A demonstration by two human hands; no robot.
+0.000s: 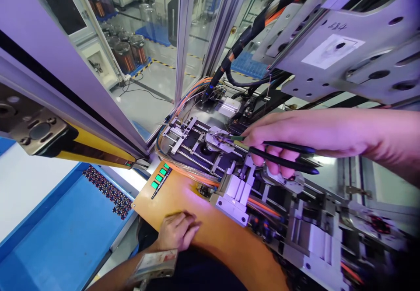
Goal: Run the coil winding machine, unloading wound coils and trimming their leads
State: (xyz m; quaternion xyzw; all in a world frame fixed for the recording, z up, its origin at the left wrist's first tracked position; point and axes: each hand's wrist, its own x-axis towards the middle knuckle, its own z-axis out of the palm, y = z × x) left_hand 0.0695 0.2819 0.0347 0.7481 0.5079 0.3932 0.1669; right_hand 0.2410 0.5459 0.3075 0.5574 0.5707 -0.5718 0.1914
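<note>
My right hand (275, 135) is closed around a pair of black-handled pliers (282, 159), reaching in from the right over the machine. The pliers' jaws point left, at a small metal fixture (219, 139) on the machine's rails; whether they grip anything there is too small to tell. My left hand (179, 231) rests on the orange panel (210, 221), its fingers curled in with nothing seen in them. A clear sleeve with a card (156, 264) lies across the left wrist.
Beside the panel's green buttons (160, 178) lies a black pen (161, 184). A blue tray (65, 225) at left holds many small coils. A yellow guard bar (95, 149) and metal posts (184, 33) stand nearby. Above my right hand hangs a large metal plate (370, 81).
</note>
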